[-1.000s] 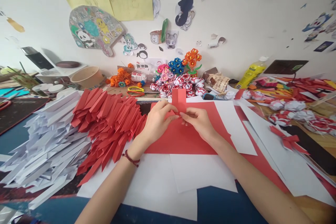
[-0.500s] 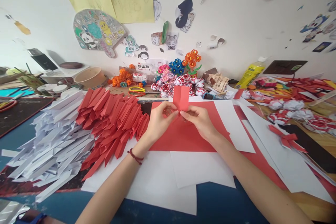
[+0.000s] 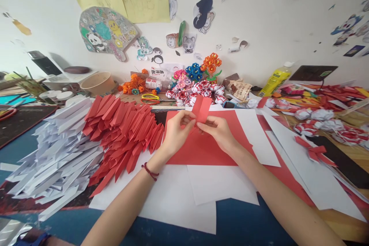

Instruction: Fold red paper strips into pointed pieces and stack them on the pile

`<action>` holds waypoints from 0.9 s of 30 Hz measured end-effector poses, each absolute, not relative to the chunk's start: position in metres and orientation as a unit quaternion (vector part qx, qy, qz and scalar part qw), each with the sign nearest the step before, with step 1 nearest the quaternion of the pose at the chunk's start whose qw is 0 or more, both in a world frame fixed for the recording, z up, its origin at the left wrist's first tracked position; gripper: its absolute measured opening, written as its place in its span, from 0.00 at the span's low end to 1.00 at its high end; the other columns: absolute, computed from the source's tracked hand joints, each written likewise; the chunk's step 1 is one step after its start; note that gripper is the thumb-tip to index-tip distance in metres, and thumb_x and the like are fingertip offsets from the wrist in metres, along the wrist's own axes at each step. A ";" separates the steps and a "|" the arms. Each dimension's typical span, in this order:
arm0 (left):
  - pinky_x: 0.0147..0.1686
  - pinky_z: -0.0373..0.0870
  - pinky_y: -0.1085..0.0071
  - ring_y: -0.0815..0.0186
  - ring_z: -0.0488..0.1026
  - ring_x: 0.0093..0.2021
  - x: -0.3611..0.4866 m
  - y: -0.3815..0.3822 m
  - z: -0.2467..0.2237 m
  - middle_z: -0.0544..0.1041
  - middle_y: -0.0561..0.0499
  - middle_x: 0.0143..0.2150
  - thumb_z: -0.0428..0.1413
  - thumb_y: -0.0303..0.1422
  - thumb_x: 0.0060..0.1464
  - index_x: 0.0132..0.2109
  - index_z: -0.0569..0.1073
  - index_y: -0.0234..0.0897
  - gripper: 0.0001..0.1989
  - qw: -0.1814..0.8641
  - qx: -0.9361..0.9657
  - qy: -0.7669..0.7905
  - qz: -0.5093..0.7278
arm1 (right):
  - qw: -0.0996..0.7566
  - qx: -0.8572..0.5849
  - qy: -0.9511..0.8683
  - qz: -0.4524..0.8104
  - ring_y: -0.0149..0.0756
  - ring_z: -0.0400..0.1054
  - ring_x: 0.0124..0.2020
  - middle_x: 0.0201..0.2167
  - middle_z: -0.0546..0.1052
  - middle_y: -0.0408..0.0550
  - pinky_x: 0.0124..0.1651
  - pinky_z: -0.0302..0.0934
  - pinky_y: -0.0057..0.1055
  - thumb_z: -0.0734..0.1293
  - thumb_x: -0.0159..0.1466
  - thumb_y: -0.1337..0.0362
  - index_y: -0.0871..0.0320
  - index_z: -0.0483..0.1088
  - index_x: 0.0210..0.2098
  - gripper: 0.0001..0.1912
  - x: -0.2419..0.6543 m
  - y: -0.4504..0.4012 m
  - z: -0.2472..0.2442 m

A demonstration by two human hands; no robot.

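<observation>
A small red paper strip (image 3: pixel 202 107), creased along its length, stands up between my two hands and leans to the right. My left hand (image 3: pixel 179 128) pinches its lower left edge with thumb and forefinger. On the other side, my right hand (image 3: pixel 216 130) grips the lower right edge, also in a pinch. The strip's bottom end is partly hidden by my fingers. Under both hands lies a large red paper sheet (image 3: pixel 201 153), on top of white sheets (image 3: pixel 173 192).
To the left are heaps of folded red strips (image 3: pixel 123 130) and folded white strips (image 3: pixel 63 150). Red-and-white paper flowers (image 3: pixel 184 94) and yellow scissors (image 3: pixel 150 97) lie at the back. A red paper bow (image 3: pixel 315 150) rests on white paper at right. A yellow bottle (image 3: pixel 275 80) stands behind.
The red paper strip has tilted from upright toward the right between my fingers. Both hands keep their pinch and have hardly moved.
</observation>
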State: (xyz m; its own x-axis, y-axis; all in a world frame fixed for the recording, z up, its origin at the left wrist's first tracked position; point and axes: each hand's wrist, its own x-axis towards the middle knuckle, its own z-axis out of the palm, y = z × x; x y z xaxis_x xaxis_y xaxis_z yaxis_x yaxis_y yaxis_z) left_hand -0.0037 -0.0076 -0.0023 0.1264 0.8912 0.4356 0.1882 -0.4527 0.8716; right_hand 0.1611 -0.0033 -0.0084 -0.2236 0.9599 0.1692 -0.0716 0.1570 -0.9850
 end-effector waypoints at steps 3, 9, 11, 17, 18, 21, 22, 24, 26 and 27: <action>0.39 0.70 0.73 0.70 0.73 0.34 -0.004 -0.008 -0.002 0.74 0.51 0.36 0.55 0.30 0.57 0.40 0.71 0.36 0.04 0.335 0.674 0.401 0.523 | 0.495 -0.384 -0.587 0.513 0.36 0.70 0.31 0.32 0.78 0.50 0.32 0.64 0.32 0.72 0.56 0.53 0.59 0.76 0.35 0.16 0.161 -0.003 -0.009; 0.39 0.70 0.73 0.70 0.73 0.34 -0.004 -0.009 -0.001 0.74 0.51 0.36 0.55 0.30 0.56 0.40 0.71 0.36 0.04 0.339 0.680 0.396 0.516 | 0.493 -0.397 -0.602 0.487 0.35 0.69 0.29 0.30 0.78 0.50 0.31 0.64 0.31 0.72 0.56 0.52 0.60 0.76 0.33 0.16 0.163 -0.001 -0.013; 0.39 0.70 0.73 0.70 0.73 0.34 -0.004 -0.010 -0.001 0.74 0.51 0.36 0.55 0.29 0.56 0.40 0.71 0.36 0.04 0.339 0.682 0.393 0.515 | 0.493 -0.404 -0.603 0.480 0.35 0.69 0.29 0.31 0.78 0.50 0.30 0.63 0.31 0.72 0.56 0.52 0.60 0.76 0.34 0.16 0.163 -0.001 -0.014; 0.38 0.70 0.74 0.71 0.73 0.34 -0.004 -0.009 -0.002 0.74 0.51 0.37 0.58 0.32 0.55 0.44 0.68 0.37 0.09 0.347 0.670 0.398 0.522 | 0.501 -0.404 -0.603 0.472 0.37 0.71 0.31 0.32 0.79 0.50 0.31 0.63 0.31 0.72 0.56 0.54 0.59 0.76 0.34 0.15 0.163 -0.003 -0.011; 0.36 0.70 0.74 0.71 0.73 0.33 -0.004 -0.008 -0.002 0.75 0.51 0.37 0.59 0.34 0.54 0.45 0.67 0.38 0.13 0.357 0.657 0.403 0.527 | 0.502 -0.401 -0.603 0.473 0.37 0.70 0.31 0.32 0.79 0.50 0.31 0.63 0.31 0.72 0.56 0.53 0.59 0.76 0.34 0.15 0.163 -0.003 -0.011; 0.31 0.69 0.75 0.71 0.72 0.28 -0.007 -0.005 -0.003 0.75 0.53 0.30 0.58 0.40 0.55 0.43 0.67 0.37 0.13 0.400 0.637 0.418 0.510 | 0.504 -0.390 -0.604 0.479 0.36 0.69 0.29 0.31 0.79 0.49 0.31 0.63 0.31 0.72 0.56 0.54 0.59 0.76 0.35 0.15 0.163 -0.004 -0.010; 0.29 0.68 0.75 0.71 0.71 0.26 -0.008 -0.004 -0.003 0.74 0.53 0.28 0.56 0.41 0.56 0.39 0.69 0.36 0.12 0.408 0.641 0.420 0.496 | 0.505 -0.386 -0.604 0.480 0.35 0.68 0.28 0.30 0.78 0.48 0.31 0.62 0.31 0.72 0.56 0.54 0.59 0.76 0.34 0.15 0.163 -0.004 -0.010; 0.27 0.65 0.76 0.72 0.69 0.24 -0.010 -0.004 -0.003 0.72 0.53 0.24 0.53 0.43 0.58 0.32 0.69 0.35 0.15 0.394 0.660 0.427 0.476 | 0.505 -0.382 -0.605 0.482 0.34 0.67 0.27 0.28 0.77 0.48 0.30 0.62 0.31 0.72 0.56 0.54 0.60 0.76 0.33 0.14 0.163 -0.003 -0.011; 0.25 0.61 0.77 0.73 0.65 0.22 -0.011 -0.004 -0.002 0.69 0.55 0.21 0.53 0.42 0.59 0.28 0.68 0.35 0.16 0.347 0.680 0.444 0.471 | 0.504 -0.381 -0.606 0.483 0.33 0.66 0.27 0.28 0.76 0.48 0.30 0.61 0.30 0.72 0.56 0.55 0.61 0.75 0.33 0.14 0.164 -0.002 -0.014; 0.24 0.59 0.77 0.74 0.63 0.22 -0.011 -0.005 -0.001 0.68 0.56 0.21 0.53 0.41 0.59 0.28 0.67 0.35 0.16 0.321 0.686 0.452 0.471 | 0.504 -0.382 -0.606 0.483 0.33 0.66 0.27 0.28 0.76 0.48 0.30 0.61 0.30 0.72 0.56 0.55 0.61 0.75 0.33 0.14 0.163 -0.002 -0.015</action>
